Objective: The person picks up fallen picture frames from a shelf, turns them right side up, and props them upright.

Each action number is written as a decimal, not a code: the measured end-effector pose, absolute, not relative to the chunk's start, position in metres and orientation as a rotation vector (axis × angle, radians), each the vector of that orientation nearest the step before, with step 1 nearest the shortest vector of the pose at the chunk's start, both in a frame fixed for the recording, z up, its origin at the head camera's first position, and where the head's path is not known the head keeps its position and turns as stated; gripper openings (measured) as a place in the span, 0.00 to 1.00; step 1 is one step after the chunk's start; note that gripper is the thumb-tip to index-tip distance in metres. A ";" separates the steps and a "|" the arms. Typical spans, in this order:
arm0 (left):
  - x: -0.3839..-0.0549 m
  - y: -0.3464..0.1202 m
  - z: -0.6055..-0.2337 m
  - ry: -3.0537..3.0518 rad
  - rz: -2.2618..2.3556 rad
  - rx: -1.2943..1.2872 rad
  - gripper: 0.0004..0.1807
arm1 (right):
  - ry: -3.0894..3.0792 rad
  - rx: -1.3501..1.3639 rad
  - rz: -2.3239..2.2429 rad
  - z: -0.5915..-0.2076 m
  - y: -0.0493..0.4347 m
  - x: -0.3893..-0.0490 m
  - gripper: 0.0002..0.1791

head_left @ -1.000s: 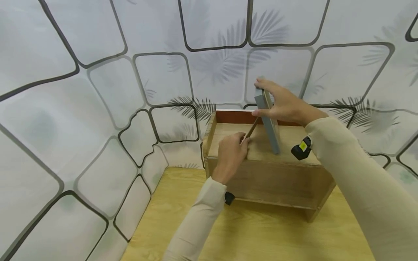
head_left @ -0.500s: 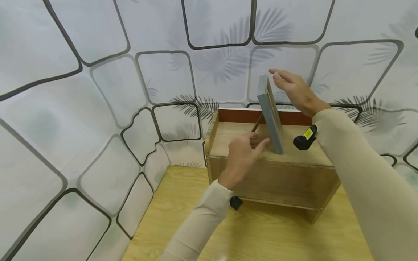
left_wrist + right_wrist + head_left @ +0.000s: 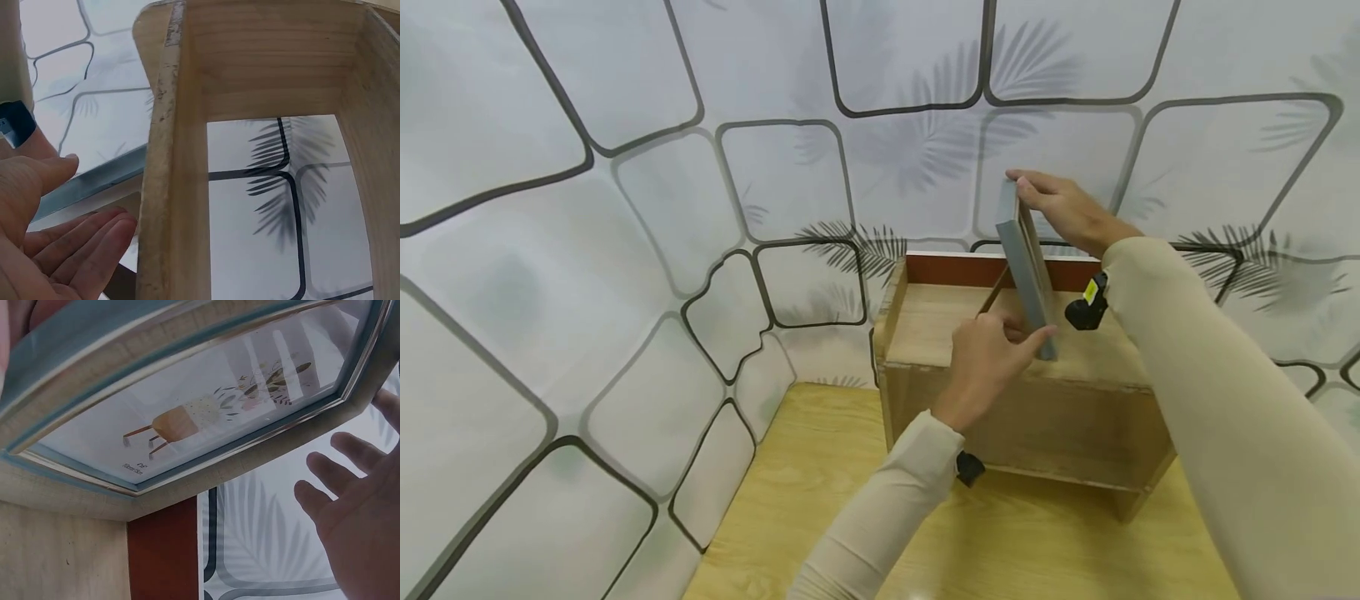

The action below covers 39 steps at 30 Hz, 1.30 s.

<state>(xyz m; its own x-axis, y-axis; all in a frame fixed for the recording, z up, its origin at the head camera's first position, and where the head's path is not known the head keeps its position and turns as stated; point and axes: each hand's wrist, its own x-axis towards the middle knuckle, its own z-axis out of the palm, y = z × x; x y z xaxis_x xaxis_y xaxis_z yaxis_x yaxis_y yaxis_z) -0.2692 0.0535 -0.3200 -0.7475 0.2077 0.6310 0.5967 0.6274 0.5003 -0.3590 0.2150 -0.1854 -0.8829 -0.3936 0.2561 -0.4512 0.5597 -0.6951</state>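
Observation:
A picture frame (image 3: 1026, 267) with a blue-grey edge leans on its back stand (image 3: 994, 290) on top of a small wooden shelf (image 3: 925, 321). The right wrist view shows its glazed front, with a print of a plant in a legged orange pot (image 3: 178, 425). My right hand (image 3: 1067, 208) pinches the frame's top corner between thumb and index finger; the other fingers (image 3: 331, 472) spread free. My left hand (image 3: 985, 358) is at the lower edge, thumb towards the front corner. In the left wrist view its fingers (image 3: 94, 244) are straight, with the frame's edge between them and the thumb.
The shelf's lower compartment (image 3: 1045, 425) faces me, and a reddish-brown strip (image 3: 951, 270) runs along its back. It stands on a yellow wood-grain table (image 3: 820, 467) against a patterned wall covering (image 3: 790, 183).
My left hand lets go of the stand and moves right to the frame's lower edge. The right hand comes off the frame, then returns to its top corner.

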 end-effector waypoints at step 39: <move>-0.267 0.054 -0.321 -2.403 -1.015 -0.639 0.12 | -2.704 0.364 0.994 -0.192 0.251 -0.336 0.47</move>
<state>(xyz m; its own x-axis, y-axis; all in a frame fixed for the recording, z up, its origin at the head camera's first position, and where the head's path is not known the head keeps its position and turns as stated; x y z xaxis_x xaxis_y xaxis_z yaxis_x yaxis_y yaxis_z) -0.2669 0.0543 -0.3210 -0.7904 0.2373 0.5648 0.5704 0.6215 0.5371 -0.3360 0.2506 -0.1923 -0.9410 -0.1495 0.3035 -0.3105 0.7378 -0.5993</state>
